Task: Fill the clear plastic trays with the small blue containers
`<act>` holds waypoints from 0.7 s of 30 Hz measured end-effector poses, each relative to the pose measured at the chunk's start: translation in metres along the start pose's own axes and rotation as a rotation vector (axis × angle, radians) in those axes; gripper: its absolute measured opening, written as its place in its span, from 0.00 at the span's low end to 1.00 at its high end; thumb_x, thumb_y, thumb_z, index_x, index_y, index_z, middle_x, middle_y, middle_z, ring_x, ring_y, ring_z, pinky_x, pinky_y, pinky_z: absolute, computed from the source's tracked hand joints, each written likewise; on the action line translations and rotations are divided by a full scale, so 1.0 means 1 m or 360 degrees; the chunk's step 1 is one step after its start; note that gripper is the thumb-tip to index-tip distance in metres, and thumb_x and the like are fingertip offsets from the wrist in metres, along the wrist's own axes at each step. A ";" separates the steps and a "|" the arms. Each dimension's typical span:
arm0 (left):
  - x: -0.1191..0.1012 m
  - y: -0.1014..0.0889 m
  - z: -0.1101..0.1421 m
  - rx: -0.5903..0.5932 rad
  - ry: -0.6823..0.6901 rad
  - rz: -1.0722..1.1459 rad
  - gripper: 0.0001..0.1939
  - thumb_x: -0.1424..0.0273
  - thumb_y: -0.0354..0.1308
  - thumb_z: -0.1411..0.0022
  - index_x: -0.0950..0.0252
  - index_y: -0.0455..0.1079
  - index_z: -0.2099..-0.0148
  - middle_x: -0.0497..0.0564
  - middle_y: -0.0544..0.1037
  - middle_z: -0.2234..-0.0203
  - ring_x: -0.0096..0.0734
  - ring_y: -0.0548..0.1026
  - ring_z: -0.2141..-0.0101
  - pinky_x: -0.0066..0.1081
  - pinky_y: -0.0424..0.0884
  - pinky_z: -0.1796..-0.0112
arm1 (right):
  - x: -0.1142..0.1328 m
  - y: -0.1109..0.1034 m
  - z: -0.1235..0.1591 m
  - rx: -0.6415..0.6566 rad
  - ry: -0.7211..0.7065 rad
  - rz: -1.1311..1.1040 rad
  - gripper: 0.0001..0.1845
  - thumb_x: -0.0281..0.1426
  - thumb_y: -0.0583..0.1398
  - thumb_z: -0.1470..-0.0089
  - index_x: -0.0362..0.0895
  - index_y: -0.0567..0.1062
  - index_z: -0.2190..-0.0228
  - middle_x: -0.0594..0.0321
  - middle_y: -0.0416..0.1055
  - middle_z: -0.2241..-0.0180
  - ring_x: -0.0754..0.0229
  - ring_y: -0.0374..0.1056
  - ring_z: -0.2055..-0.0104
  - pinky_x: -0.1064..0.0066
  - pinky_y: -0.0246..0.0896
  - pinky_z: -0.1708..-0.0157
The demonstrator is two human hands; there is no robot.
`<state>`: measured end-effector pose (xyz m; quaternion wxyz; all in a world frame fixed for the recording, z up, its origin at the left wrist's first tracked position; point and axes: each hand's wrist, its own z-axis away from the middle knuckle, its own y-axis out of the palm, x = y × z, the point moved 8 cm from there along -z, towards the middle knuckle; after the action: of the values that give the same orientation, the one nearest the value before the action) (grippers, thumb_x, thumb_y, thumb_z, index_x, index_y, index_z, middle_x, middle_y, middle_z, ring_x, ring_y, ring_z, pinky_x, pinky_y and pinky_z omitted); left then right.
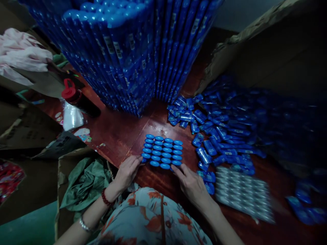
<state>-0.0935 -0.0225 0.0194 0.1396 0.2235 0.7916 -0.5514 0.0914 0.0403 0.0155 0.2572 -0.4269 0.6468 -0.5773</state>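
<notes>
Several small blue bottles (162,151) with shiny oval tops stand upright in close rows on the reddish-brown table. My left hand (127,171) is at the block's near left corner, its fingers closed together against a bottle there. At the near right corner, my right hand (190,180) has its thumb and fingertips on the edge bottle. Parts of the corner bottles are hidden by my fingers. To the right of the block lies a loose heap of blue wrapped bottles (203,155), some close to my right hand.
Tall stacks of wrapped blue bottles (114,68) rise at the back. A grey ridged tray (242,194) lies right. A red-lidded drinking bottle (81,100) stands left, beside clear plastic (72,115). Cardboard boxes flank the table; one holds green cloth (85,182).
</notes>
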 end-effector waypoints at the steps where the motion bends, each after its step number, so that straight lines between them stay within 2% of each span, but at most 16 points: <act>1: -0.002 0.000 -0.002 0.0055 0.0058 -0.0039 0.14 0.77 0.43 0.35 0.65 0.63 0.49 0.54 0.73 0.66 0.29 0.72 0.67 0.28 0.71 0.65 | 0.000 -0.001 -0.001 0.0001 0.0002 0.0032 0.26 0.16 0.47 0.49 0.44 0.70 0.53 0.57 0.69 0.65 0.62 0.66 0.68 0.71 0.64 0.68; 4: -0.005 0.000 -0.007 0.0221 0.0191 -0.0091 0.17 0.78 0.42 0.35 0.64 0.62 0.47 0.54 0.72 0.67 0.28 0.70 0.68 0.26 0.69 0.68 | 0.001 -0.004 -0.003 -0.0032 0.0056 0.0111 0.22 0.19 0.49 0.46 0.45 0.71 0.53 0.56 0.69 0.66 0.61 0.66 0.68 0.71 0.61 0.69; 7: -0.010 0.003 -0.010 0.0393 0.0285 -0.0089 0.18 0.78 0.42 0.35 0.64 0.60 0.45 0.54 0.71 0.67 0.29 0.69 0.68 0.28 0.70 0.67 | 0.002 -0.011 -0.002 -0.0113 0.0148 0.0124 0.15 0.29 0.54 0.42 0.46 0.72 0.53 0.55 0.69 0.66 0.60 0.66 0.68 0.71 0.59 0.70; 10: -0.014 0.006 -0.012 0.0470 0.0315 -0.0153 0.18 0.79 0.41 0.36 0.64 0.59 0.46 0.54 0.71 0.66 0.31 0.68 0.67 0.30 0.70 0.65 | -0.006 -0.019 0.002 -0.0220 0.0233 0.0069 0.17 0.32 0.54 0.42 0.46 0.70 0.51 0.56 0.69 0.66 0.62 0.66 0.68 0.72 0.59 0.69; 12: -0.016 0.007 -0.014 0.0443 0.0318 -0.0225 0.18 0.80 0.40 0.36 0.64 0.59 0.47 0.55 0.70 0.64 0.32 0.68 0.65 0.31 0.70 0.64 | -0.027 -0.027 0.001 -0.0379 0.0358 0.0024 0.16 0.30 0.53 0.41 0.46 0.70 0.51 0.58 0.70 0.65 0.63 0.66 0.67 0.73 0.60 0.66; 15: -0.017 0.008 -0.015 0.0391 0.0347 -0.0252 0.16 0.80 0.41 0.36 0.65 0.59 0.48 0.55 0.70 0.64 0.32 0.68 0.65 0.31 0.69 0.63 | -0.081 -0.033 -0.010 -0.0551 0.0682 0.0070 0.14 0.29 0.51 0.41 0.43 0.74 0.57 0.56 0.70 0.66 0.59 0.65 0.64 0.69 0.60 0.63; 18: -0.019 0.009 -0.016 0.0390 0.0394 -0.0237 0.16 0.80 0.41 0.37 0.65 0.60 0.49 0.55 0.70 0.65 0.33 0.68 0.64 0.31 0.69 0.62 | -0.133 -0.021 -0.038 -0.0340 0.1009 0.0306 0.17 0.34 0.50 0.41 0.41 0.76 0.63 0.51 0.70 0.66 0.51 0.61 0.60 0.61 0.57 0.64; 21: -0.018 0.012 -0.017 0.0441 0.0362 -0.0278 0.16 0.80 0.41 0.38 0.65 0.62 0.50 0.55 0.70 0.65 0.33 0.69 0.64 0.31 0.70 0.63 | -0.160 -0.002 -0.063 -0.0027 0.1185 0.0472 0.18 0.35 0.51 0.43 0.36 0.76 0.66 0.44 0.68 0.64 0.44 0.58 0.57 0.57 0.53 0.64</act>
<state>-0.0711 -0.0067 0.0243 -0.0310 0.2319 0.7352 -0.6362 0.1204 0.2093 0.0040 0.0822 -0.0926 0.7552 -0.6437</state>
